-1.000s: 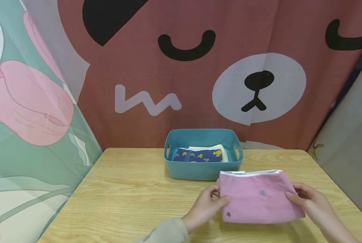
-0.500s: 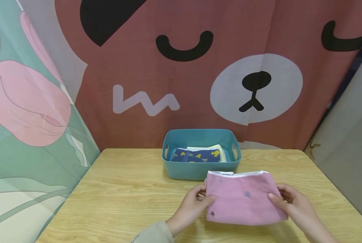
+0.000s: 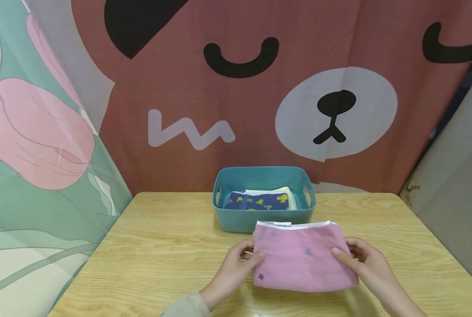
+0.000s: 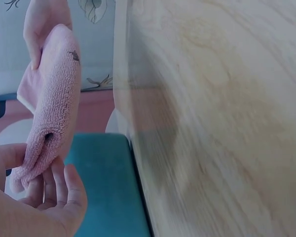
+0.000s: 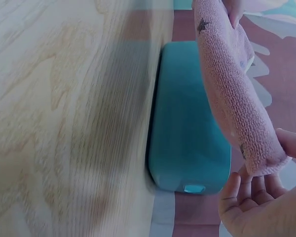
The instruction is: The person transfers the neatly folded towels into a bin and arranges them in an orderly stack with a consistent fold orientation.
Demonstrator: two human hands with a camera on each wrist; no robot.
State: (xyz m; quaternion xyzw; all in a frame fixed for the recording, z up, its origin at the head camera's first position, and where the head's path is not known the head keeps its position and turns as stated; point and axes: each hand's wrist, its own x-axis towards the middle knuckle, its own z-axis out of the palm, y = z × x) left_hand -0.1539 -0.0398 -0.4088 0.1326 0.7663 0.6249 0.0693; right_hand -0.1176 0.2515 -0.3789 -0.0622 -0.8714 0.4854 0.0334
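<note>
A folded pink towel [image 3: 299,259] with small grey stars and a white edge is held up between both hands, in front of the teal basket. My left hand [image 3: 236,268] pinches its left side, thumb on the near face and fingers behind. At the opposite side my right hand [image 3: 368,264] grips it the same way. Both wrist views show the towel [image 4: 54,103] raised over the table, its thick terry fold facing down. Inside the teal basket [image 3: 263,220] lie a folded navy cloth [image 3: 255,201] with yellow figures and a pale yellow cloth [image 3: 292,198] partly hidden behind it.
The basket stands near the back edge of a light wooden table [image 3: 152,246]. Behind it hangs a brown curtain [image 3: 180,171] with a bear's face. Another curtain [image 3: 42,198] with pink tulips closes the left side, and a grey one [image 3: 453,176] the right.
Both hands have carried the pink towel leftward, from front right of the basket to nearly in front of it. Their hold looks the same, and the basket has stayed put.
</note>
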